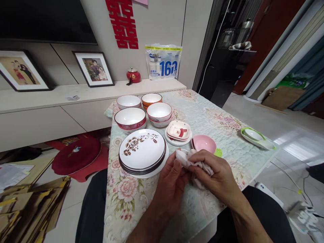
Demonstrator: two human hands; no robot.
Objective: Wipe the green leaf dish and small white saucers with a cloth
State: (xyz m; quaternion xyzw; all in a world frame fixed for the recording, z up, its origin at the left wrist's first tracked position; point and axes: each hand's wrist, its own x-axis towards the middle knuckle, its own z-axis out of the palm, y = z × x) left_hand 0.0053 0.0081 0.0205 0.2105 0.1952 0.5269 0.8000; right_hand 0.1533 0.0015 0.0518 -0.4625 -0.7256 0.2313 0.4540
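Note:
My left hand [171,180] is closed round a small white dish [180,156], mostly hidden by fingers and cloth. With my right hand [216,172] I grip a pale cloth [202,168], pressed against the dish's rim. Just beyond my hands is a pink bowl [206,143], with a green piece [218,153] beside it. Left of my hands, a stack of dark-rimmed plates [141,148] with a brown flower print lies on the table. Behind my left hand, a small square dish [178,130] with a red figure rests on white plates [174,141].
Stacked bowls stand farther back: a dark-rimmed one [130,116], a red-rimmed one [159,110] and an orange one [152,98]. Green and white dishes [255,136] lie near the right edge of the flowered tablecloth [126,202]. A low cabinet [86,96] is behind.

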